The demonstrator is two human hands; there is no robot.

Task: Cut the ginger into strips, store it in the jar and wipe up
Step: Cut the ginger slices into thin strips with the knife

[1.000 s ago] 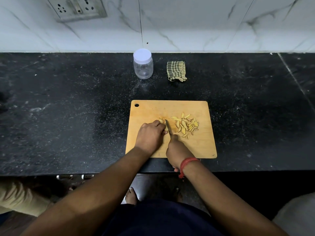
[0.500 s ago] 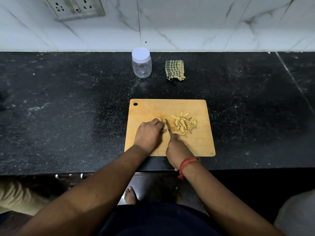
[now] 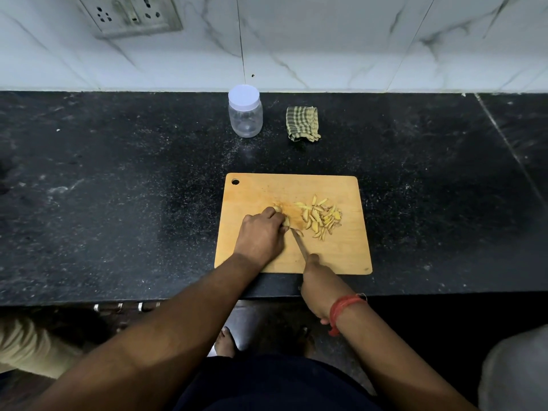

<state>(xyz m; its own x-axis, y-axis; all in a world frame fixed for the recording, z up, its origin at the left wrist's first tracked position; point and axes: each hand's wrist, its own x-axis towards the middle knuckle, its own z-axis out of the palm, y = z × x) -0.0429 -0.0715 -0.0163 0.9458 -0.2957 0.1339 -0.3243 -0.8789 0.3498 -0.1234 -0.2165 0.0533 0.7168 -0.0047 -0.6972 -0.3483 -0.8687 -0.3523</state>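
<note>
A wooden cutting board point(image 3: 341, 256) lies at the counter's front edge. My left hand point(image 3: 261, 235) presses a small piece of ginger point(image 3: 281, 216) onto the board; only its far end shows past my fingers. My right hand point(image 3: 318, 284) grips a knife point(image 3: 299, 243) whose blade tip rests just right of the ginger piece. A pile of pale yellow ginger strips point(image 3: 321, 218) lies to the right of the blade. A clear plastic jar point(image 3: 245, 112) with a white lid on stands at the back. Beside it lies a folded green checked cloth point(image 3: 302, 123).
The black speckled counter point(image 3: 118, 188) runs left and right, backed by a white marble wall with a socket plate point(image 3: 130, 13). Bare counter lies between the board and the jar. Below the counter edge I see my feet on the floor.
My right hand has drawn the knife back toward me, so the blade tip now lies nearer the front of the ginger piece. My left hand stays on the ginger.
</note>
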